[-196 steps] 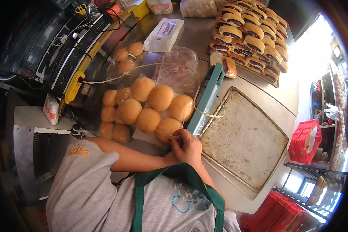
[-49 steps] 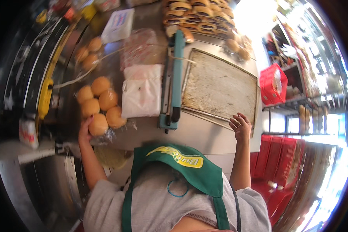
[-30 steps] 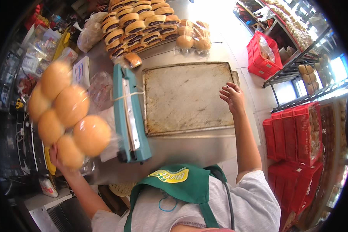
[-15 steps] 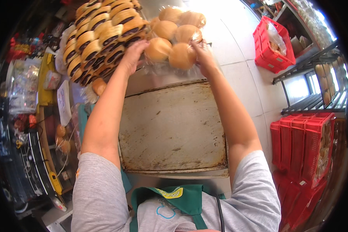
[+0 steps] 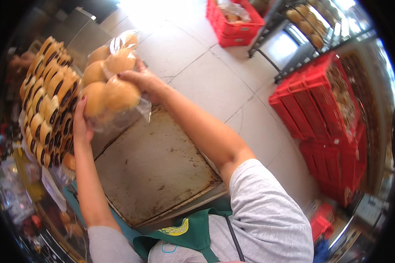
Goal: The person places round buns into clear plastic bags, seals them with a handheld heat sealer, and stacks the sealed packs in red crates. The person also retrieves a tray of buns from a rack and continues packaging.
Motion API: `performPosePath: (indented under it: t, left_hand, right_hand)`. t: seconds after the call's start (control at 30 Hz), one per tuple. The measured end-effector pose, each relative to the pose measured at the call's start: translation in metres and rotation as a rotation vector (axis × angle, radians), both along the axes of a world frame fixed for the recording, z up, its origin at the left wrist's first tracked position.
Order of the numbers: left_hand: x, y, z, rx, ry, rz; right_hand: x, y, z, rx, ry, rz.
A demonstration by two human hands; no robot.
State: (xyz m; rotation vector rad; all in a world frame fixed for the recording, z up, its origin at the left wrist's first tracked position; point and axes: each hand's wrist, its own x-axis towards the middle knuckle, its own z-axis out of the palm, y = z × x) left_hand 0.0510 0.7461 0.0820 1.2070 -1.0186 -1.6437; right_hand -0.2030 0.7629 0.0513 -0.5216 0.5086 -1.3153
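At the left, dark-filled bread rolls (image 5: 52, 105) are standing in a tiered stack. Just right of them, the left hand (image 5: 80, 123) is clasping the left side of a clear bag of round buns (image 5: 116, 87); its grip is closing on the bag, with the fingers partly hidden. The bag is occupying the upper left, between both hands. The right hand (image 5: 150, 85) is pinching its right side, thumb lying across the top. Lower, left of centre, a stained baking tray (image 5: 153, 162) is lying flat. Red plastic crates (image 5: 309, 103) are standing stacked at the right.
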Motion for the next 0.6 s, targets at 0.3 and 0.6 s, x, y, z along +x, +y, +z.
performPosePath:
  t: [0.3, 0.6]
  left_hand:
    - [0.018, 0.206, 0.077, -0.353, 0.267, -0.071]
    - [-0.001, 0.496, 0.001, 0.066, 0.424, -0.147]
  right_hand:
    - [-0.061, 0.227, 0.111, -0.421, 0.622, -0.254]
    - [-0.049, 0.500, 0.087, 0.040, 0.318, -0.157]
